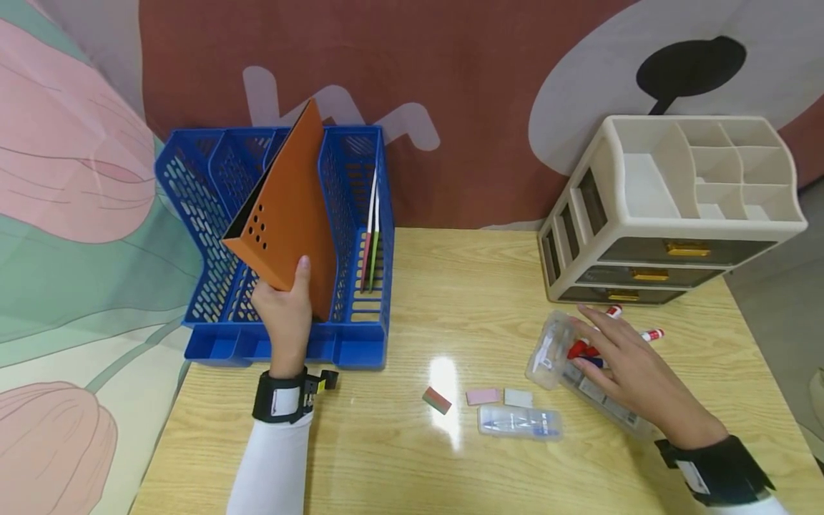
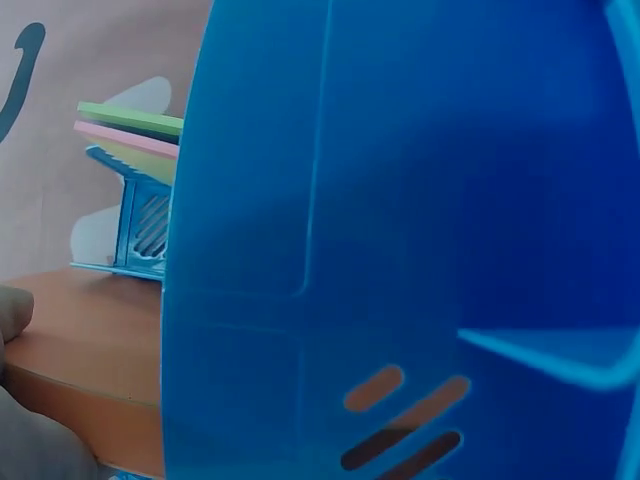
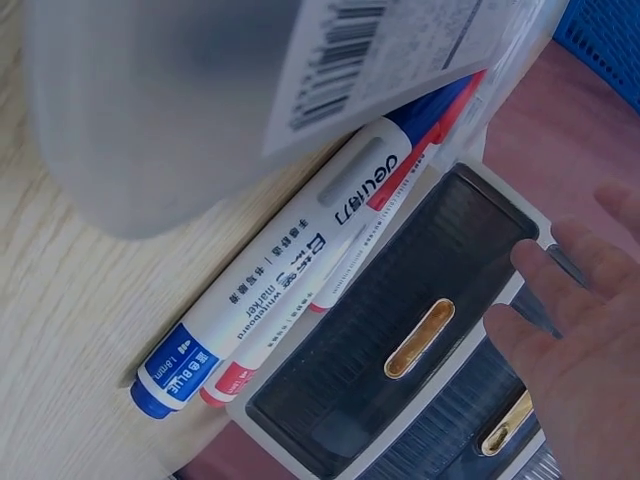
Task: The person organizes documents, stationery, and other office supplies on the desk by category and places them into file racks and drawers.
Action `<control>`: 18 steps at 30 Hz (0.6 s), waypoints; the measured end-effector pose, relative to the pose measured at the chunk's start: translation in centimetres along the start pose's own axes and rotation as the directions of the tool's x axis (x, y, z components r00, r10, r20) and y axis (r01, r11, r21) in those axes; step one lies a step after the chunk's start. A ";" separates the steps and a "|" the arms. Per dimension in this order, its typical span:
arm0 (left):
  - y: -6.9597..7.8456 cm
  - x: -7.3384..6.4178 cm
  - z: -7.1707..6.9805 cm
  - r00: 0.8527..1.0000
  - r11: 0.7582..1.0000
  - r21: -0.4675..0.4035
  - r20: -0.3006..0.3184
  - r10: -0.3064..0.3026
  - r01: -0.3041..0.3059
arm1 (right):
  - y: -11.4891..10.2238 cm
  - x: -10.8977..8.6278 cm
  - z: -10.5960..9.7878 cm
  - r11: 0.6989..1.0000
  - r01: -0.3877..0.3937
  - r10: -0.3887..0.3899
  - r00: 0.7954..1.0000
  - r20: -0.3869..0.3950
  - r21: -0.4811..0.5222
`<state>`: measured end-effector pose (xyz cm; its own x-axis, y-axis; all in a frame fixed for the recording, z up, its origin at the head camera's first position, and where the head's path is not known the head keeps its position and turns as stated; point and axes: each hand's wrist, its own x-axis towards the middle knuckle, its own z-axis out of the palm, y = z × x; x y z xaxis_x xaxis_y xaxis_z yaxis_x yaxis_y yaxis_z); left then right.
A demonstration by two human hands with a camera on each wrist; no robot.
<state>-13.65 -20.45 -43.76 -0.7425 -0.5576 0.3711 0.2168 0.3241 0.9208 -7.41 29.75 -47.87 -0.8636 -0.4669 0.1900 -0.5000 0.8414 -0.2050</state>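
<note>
My left hand (image 1: 286, 311) grips the lower front edge of an orange file folder (image 1: 292, 207), its thumb flat on the orange face. The folder leans, top tilted, in a middle slot of the blue file rack (image 1: 360, 350). In the left wrist view, the rack's blue wall hides most of the folder (image 2: 90, 340). My right hand (image 1: 627, 365) hovers with fingers spread over whiteboard markers and a clear plastic case (image 1: 550, 350). From the right wrist, a blue whiteboard marker (image 3: 280, 260) lies beside red ones, under a clear box (image 3: 150, 130) with a barcode label.
A cream drawer organizer (image 1: 650, 229) stands at the back right, its top divided into compartments. Nearer the front lie a red-green eraser (image 1: 437, 400), a pink block (image 1: 483, 396), a whitish block (image 1: 518, 398) and a clear pen case (image 1: 518, 422). Thin booklets (image 1: 371, 243) stand in the rack's right slot.
</note>
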 end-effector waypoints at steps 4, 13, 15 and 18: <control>-0.1 -0.1 -0.1 1.000 1.000 0.010 0.016 0.018 -0.018 | 0.0 -0.1 0.1 1.000 -0.001 0.001 1.000 0.003 0.003; -0.4 -0.3 -0.4 0.995 0.994 -0.083 0.067 0.074 -0.068 | 0.1 -0.4 -0.1 0.998 -0.060 0.059 0.997 0.049 0.023; -0.4 -0.3 -0.5 0.993 0.990 -0.116 0.078 0.084 -0.075 | 0.2 -0.5 -0.2 0.997 -0.073 0.072 0.996 0.053 0.024; -0.3 -0.5 -0.6 0.989 0.983 -0.150 0.091 0.116 -0.101 | 0.5 -0.7 -0.3 0.996 -0.081 0.079 0.995 0.056 0.037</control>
<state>-12.99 -20.77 -44.16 -0.7673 -0.4442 0.4625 0.3836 0.2601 0.8861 -7.01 30.60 -47.81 -0.9025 -0.4138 0.1194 -0.4307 0.8657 -0.2552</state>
